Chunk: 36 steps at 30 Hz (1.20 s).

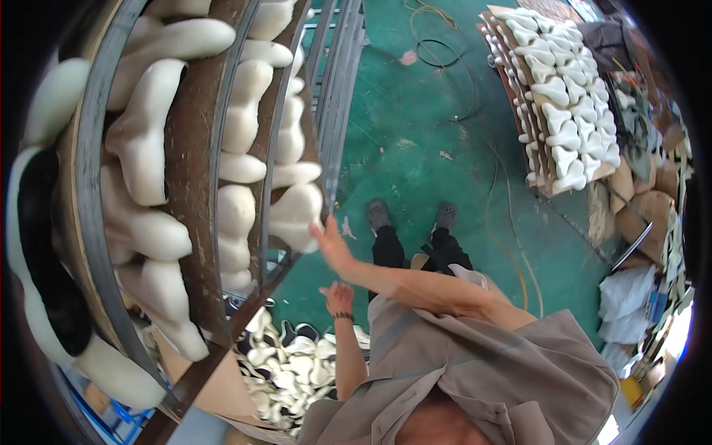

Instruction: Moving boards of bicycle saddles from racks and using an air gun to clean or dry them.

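At the rack, right hand (331, 247) touching white shoe last (297, 215), lying crosswise, toe leftward

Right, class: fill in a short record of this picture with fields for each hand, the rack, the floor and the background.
right hand: right hand reaches across to a cream shoe last at the rack's edge, fingertips touching it
left hand: left hand open, lower down, holding nothing, above a box of white pieces
rack: metal rack with rows of cream lasts
floor: green floor, loose cable on it
background: second rack of lasts
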### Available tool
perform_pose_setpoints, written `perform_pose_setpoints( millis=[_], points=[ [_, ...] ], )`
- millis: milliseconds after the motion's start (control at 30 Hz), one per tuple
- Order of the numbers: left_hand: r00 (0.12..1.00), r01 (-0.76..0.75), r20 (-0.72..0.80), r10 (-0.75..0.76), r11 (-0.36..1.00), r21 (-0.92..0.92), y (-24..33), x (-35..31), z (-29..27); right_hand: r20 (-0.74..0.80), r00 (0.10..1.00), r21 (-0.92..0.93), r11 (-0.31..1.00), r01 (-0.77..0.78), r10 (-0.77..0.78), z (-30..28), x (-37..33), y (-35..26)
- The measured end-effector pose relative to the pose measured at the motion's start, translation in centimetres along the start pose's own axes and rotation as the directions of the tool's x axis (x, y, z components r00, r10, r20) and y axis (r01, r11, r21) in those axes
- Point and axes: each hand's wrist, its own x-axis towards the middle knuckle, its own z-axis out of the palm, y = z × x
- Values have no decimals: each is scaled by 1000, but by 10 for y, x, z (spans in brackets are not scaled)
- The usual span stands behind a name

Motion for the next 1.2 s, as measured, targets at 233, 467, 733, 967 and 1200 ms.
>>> perform_pose_setpoints(
  millis=[233,467,733,967,1200],
  points=[
    [989,140,-98,-107,892,430,17,13,-32,585,809,-543,772,331,64,-64,5,35],
    [985,-112,173,-12,719,686,61,1,75,-10,996,-499,863,76,-93,-280,-86,61],
    [883,-412,470,-15,454,790,-6,-50,223,-619,764,347,936,56,183,-447,-226,156],
    [799,-566,579,163,531,631,0,-83,299,-355,934,266,963,55,45,-441,-157,65],
    [573,-819,643,509,396,416,131,-45,401,-35,961,221,935,277,-276,-339,36,-191]
  ],
)
